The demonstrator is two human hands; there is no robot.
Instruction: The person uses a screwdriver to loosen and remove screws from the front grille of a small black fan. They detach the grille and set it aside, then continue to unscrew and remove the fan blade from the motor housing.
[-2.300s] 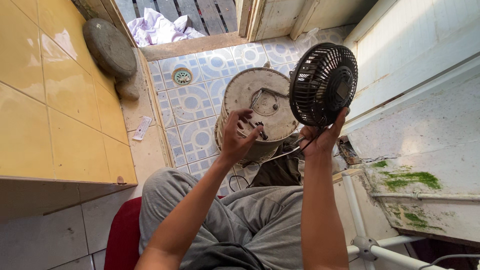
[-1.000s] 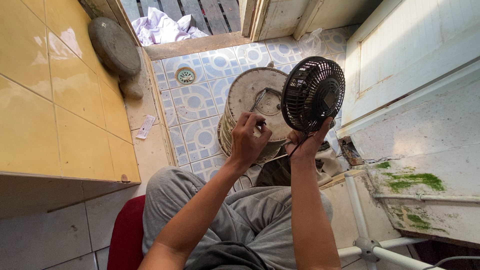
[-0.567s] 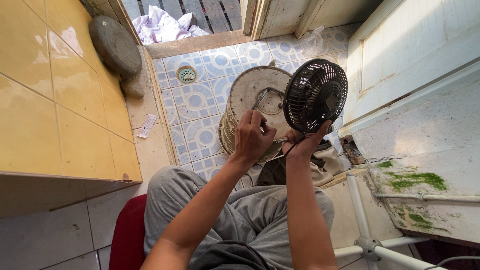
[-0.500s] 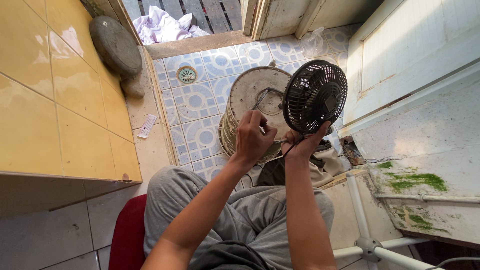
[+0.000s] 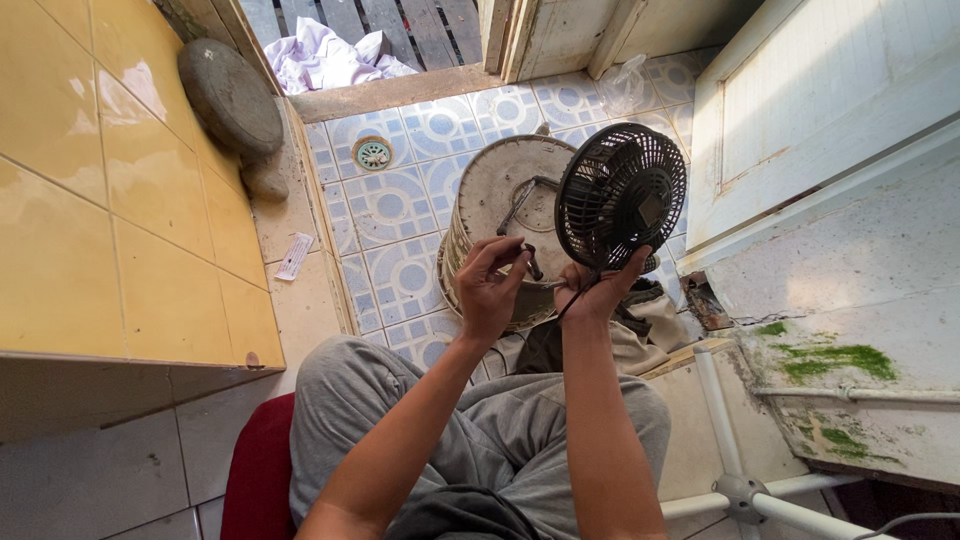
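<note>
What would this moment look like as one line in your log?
right hand: holds small black fan upright | left hand: pinches fan's cord | behind: upturned white bucket on tiled floor

A small white rectangular paper label [image 5: 294, 256] lies flat on the floor beside the yellow-tiled wall [image 5: 90, 200].

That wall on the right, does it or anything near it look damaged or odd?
Yes. The white wall is cracked, with green growth on it. Crumpled cloth lies in the doorway. The right hand holds a small black fan; the left hand pinches something at its base.
</note>
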